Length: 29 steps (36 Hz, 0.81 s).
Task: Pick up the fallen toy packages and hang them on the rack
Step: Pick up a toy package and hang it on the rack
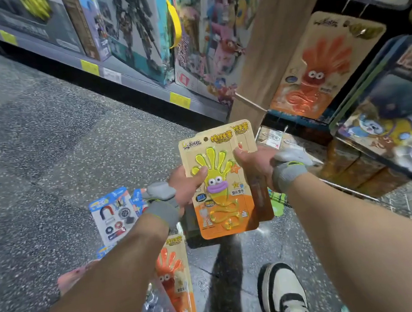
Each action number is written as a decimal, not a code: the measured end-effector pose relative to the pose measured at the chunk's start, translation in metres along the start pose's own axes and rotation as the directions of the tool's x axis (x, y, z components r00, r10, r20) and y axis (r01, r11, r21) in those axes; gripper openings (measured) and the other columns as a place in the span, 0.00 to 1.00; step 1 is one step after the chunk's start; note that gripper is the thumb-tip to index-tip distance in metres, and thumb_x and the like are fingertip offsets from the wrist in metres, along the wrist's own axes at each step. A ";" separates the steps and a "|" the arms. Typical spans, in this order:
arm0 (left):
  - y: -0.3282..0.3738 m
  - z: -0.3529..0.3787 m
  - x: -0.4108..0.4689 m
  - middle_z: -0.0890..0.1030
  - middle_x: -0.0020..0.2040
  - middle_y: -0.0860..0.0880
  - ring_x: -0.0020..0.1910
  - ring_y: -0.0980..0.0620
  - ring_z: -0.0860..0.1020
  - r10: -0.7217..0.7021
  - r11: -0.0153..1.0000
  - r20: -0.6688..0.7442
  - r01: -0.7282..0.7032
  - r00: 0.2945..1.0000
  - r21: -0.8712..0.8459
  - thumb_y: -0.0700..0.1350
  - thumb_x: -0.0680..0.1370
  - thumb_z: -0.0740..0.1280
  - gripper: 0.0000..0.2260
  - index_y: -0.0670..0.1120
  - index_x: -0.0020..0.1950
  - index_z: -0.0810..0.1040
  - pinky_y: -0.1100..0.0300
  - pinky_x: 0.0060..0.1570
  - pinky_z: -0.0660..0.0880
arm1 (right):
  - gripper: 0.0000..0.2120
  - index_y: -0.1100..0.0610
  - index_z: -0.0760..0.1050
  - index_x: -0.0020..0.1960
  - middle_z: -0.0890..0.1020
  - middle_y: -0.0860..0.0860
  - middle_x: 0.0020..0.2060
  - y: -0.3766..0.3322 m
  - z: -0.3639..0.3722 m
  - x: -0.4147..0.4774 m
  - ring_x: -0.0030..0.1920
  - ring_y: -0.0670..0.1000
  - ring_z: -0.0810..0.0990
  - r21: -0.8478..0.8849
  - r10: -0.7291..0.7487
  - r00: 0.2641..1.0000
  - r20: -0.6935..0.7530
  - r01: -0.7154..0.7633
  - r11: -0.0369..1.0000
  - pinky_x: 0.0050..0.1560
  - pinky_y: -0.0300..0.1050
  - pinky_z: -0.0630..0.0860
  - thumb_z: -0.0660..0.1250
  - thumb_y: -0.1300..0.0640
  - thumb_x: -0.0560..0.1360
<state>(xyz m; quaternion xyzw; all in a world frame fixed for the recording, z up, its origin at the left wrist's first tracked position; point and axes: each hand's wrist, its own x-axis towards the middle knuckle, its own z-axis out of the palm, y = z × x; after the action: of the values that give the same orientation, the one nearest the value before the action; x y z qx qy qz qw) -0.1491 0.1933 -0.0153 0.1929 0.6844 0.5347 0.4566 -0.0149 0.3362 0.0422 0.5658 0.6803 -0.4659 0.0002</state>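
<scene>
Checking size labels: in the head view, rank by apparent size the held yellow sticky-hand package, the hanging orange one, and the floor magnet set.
1-2. yellow sticky-hand package and hanging orange sticky-hand package: look about alike, unranked.
3. magnet set package: clearly smallest.

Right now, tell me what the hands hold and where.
The yellow toy package, a second package behind it. The left hand grips its left edge; the right hand grips the right side, thumb in front.
</scene>
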 end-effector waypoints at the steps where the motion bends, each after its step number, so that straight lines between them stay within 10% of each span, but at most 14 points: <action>1: 0.000 0.003 -0.001 0.84 0.54 0.45 0.55 0.43 0.82 -0.004 1.000 0.000 0.004 1.000 -0.016 0.48 0.78 0.70 0.15 0.43 0.62 0.78 0.42 0.57 0.78 | 0.30 0.44 0.75 0.62 0.82 0.47 0.55 0.003 -0.002 -0.001 0.52 0.55 0.81 -0.003 -0.007 1.000 0.001 0.007 1.000 0.55 0.55 0.78 0.63 0.30 0.66; 5: -0.001 0.011 -0.001 0.85 0.54 0.46 0.54 0.45 0.82 -0.003 0.998 -0.013 0.003 1.000 -0.057 0.48 0.78 0.71 0.14 0.45 0.61 0.79 0.42 0.58 0.78 | 0.17 0.52 0.77 0.61 0.83 0.52 0.56 0.008 -0.014 -0.005 0.55 0.55 0.82 0.220 -0.039 0.999 0.019 0.034 0.975 0.59 0.56 0.78 0.71 0.49 0.74; 15: 0.008 0.012 0.012 0.85 0.54 0.45 0.56 0.42 0.81 0.033 0.993 0.034 -0.029 0.999 -0.116 0.51 0.74 0.73 0.13 0.48 0.55 0.81 0.38 0.60 0.75 | 0.29 0.49 0.79 0.46 0.85 0.52 0.45 0.002 -0.035 -0.006 0.46 0.59 0.83 0.310 0.042 0.997 -0.064 -0.021 0.950 0.55 0.61 0.77 0.70 0.26 0.58; 29: 0.028 0.032 0.019 0.85 0.54 0.49 0.56 0.45 0.82 0.144 0.974 0.048 -0.133 0.988 -0.183 0.62 0.65 0.74 0.27 0.50 0.60 0.80 0.40 0.60 0.76 | 0.21 0.51 0.83 0.50 0.86 0.50 0.42 0.004 -0.070 -0.021 0.46 0.55 0.84 0.406 -0.023 0.961 -0.276 0.138 0.903 0.52 0.53 0.79 0.71 0.36 0.68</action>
<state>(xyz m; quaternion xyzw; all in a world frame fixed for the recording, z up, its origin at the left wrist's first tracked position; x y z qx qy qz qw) -0.1386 0.2353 0.0020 0.2146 0.6040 0.6186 0.4543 0.0321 0.3642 0.0900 0.5808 0.5803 -0.5216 -0.2320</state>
